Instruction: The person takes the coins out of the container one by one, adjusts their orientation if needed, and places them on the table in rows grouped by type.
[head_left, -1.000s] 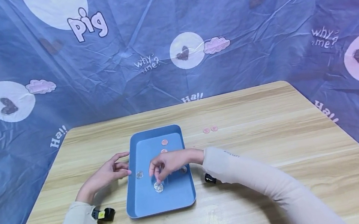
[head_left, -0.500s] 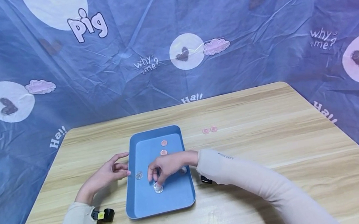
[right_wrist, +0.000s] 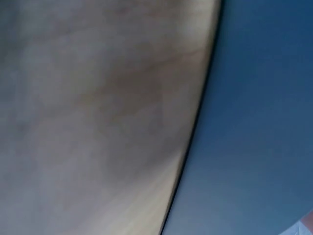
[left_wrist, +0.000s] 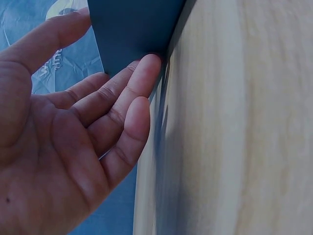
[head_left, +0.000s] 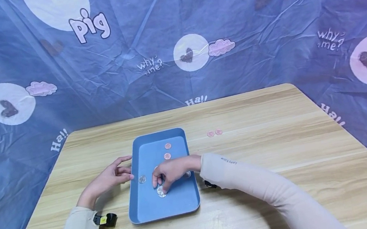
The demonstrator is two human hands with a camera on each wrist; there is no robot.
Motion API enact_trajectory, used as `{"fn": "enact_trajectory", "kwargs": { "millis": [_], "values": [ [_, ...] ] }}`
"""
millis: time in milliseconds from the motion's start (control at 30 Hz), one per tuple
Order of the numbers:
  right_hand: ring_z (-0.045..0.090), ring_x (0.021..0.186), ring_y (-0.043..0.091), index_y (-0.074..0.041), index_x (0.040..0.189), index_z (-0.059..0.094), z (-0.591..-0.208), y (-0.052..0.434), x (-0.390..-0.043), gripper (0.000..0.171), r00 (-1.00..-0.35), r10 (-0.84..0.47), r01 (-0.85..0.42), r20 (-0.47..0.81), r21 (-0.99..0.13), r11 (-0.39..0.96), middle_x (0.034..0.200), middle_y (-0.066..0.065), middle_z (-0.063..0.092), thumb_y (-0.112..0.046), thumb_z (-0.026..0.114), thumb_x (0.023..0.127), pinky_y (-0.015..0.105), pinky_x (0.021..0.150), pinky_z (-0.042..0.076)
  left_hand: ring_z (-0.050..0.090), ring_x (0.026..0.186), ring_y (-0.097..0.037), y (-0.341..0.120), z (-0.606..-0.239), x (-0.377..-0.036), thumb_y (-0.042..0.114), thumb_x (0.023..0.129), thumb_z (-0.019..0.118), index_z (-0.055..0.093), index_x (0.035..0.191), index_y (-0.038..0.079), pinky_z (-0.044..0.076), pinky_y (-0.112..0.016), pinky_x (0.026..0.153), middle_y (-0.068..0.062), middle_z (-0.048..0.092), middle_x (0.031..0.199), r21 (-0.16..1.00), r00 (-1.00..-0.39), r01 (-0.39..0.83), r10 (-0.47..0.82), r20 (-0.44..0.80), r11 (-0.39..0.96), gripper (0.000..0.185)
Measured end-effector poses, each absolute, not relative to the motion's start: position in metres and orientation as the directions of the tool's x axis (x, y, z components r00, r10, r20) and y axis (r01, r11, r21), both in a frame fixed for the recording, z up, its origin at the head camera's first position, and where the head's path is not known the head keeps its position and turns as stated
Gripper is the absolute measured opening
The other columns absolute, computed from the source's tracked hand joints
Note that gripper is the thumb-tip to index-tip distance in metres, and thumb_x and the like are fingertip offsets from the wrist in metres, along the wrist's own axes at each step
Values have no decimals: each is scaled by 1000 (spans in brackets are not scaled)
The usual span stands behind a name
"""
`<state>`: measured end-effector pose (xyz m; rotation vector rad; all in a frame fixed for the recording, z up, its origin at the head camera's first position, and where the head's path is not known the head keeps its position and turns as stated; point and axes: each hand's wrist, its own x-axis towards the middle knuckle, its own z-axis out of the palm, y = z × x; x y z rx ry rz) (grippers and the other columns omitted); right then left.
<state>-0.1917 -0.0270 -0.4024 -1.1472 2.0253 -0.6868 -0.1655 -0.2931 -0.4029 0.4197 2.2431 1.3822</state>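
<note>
A blue rectangular tray (head_left: 164,211) lies on the table, with coins in it. My left hand (head_left: 105,181) touches the tray's left side. In the left wrist view, the left hand (left_wrist: 83,107) has spread, slightly bent fingers against the tray wall (left_wrist: 134,29). Over the tray, my right hand (head_left: 172,170) reaches down to silver coins (head_left: 161,193) that overlap near the middle. Its thumb tip is right at their edge, with a gap to the bent index finger. Another silver coin (head_left: 142,179) lies by the left wall. A further coin (head_left: 188,174) is partly covered near the right wall.
Two copper coins (head_left: 168,146) (head_left: 167,156) lie in the tray's far half. On the table beyond its right side are two more copper coins (head_left: 211,134) (head_left: 219,132). A printed blue cloth (head_left: 166,86) hangs behind the wooden table (head_left: 257,120).
My right hand has moved slightly down to the silver coins, and its thumb and index finger have parted a little, showing more of the coins. The left hand stays at the tray's side.
</note>
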Motion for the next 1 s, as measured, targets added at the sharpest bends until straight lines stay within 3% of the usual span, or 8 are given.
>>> {"fn": "enact_trajectory", "kwargs": {
  "millis": [400, 1000],
  "values": [
    [48, 83, 3, -17, 103, 68, -405, -31, -191, 20, -367, -877, -625, -311, -616, 480, 88, -7, 54, -15, 75, 84, 13, 75, 40, 66, 98, -10, -294, -404, -166, 17, 92, 66, 20, 150, -1, 48, -20, 87, -28, 63, 116, 897, -842, 5, 486, -234, 441, 76],
    [48, 80, 2, -18, 97, 67, -404, -31, -188, 16, -365, -889, -687, -277, -564, 458, 86, -8, 54, -13, 74, 83, 12, 73, 40, 66, 100, -11, -295, -405, -166, 16, 92, 65, 19, 150, 0, 48, -19, 89, -28, 63, 118, 896, -842, 12, 488, -230, 443, 76]
  ]
}}
